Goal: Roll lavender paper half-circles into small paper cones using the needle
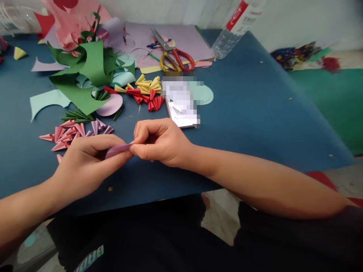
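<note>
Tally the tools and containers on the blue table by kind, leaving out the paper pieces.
Scissors: 1
Plastic bottle: 1
Phone: 1
Thin needle-like stick at the right hand: 1
Total: 4

I am seeing my two hands, the left hand [85, 162] and the right hand [161, 141], sharing one lilac paper piece [117, 150]. One pair of scissors [174, 56] is lying at upper centre, one plastic bottle [235, 28] is standing beside it, and one phone [181, 104] is sitting mid-frame. The paper cones are overlapping too much to count.
</note>
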A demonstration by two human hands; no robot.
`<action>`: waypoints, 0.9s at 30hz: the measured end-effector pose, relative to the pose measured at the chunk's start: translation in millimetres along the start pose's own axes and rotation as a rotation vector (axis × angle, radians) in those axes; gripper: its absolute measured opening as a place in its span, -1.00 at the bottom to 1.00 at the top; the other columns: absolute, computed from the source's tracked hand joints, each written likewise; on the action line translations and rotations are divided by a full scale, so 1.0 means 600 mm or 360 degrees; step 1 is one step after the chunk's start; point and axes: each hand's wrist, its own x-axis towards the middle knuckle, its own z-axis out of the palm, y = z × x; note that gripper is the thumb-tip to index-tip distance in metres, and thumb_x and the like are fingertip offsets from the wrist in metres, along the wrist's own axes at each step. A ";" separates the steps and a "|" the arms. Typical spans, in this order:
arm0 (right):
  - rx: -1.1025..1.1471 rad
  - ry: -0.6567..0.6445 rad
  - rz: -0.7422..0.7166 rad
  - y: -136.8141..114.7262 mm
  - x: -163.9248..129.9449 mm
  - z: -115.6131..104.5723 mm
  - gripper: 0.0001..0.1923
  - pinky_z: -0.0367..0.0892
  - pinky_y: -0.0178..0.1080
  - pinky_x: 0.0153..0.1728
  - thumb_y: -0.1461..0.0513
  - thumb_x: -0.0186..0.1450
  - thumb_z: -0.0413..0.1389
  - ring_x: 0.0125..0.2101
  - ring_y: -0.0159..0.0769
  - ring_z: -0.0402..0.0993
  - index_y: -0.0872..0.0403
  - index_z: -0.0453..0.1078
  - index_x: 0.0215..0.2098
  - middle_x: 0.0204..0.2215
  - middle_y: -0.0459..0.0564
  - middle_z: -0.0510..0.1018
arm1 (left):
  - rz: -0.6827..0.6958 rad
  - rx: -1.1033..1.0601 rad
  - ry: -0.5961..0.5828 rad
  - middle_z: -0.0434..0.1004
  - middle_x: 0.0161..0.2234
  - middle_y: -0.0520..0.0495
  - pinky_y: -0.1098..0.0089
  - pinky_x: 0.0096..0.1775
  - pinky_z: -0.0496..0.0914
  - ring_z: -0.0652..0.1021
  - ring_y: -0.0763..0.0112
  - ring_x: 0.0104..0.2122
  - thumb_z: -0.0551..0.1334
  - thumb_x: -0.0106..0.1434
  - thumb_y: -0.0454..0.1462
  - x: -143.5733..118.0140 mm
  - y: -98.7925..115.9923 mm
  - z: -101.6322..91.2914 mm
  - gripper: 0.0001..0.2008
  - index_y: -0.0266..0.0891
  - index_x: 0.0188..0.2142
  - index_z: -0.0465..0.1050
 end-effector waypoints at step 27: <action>-0.0377 0.0160 -0.0301 0.008 -0.002 -0.005 -0.79 0.44 -0.39 -0.41 0.27 0.15 0.61 -0.40 -0.42 0.53 0.11 0.71 -0.33 -0.40 -0.09 0.68 | 0.0054 0.0095 0.0231 0.58 -0.48 0.05 0.35 -0.42 0.31 0.46 0.38 -0.45 0.42 0.35 -0.10 0.002 -0.001 0.006 -0.78 -0.14 -0.38 0.67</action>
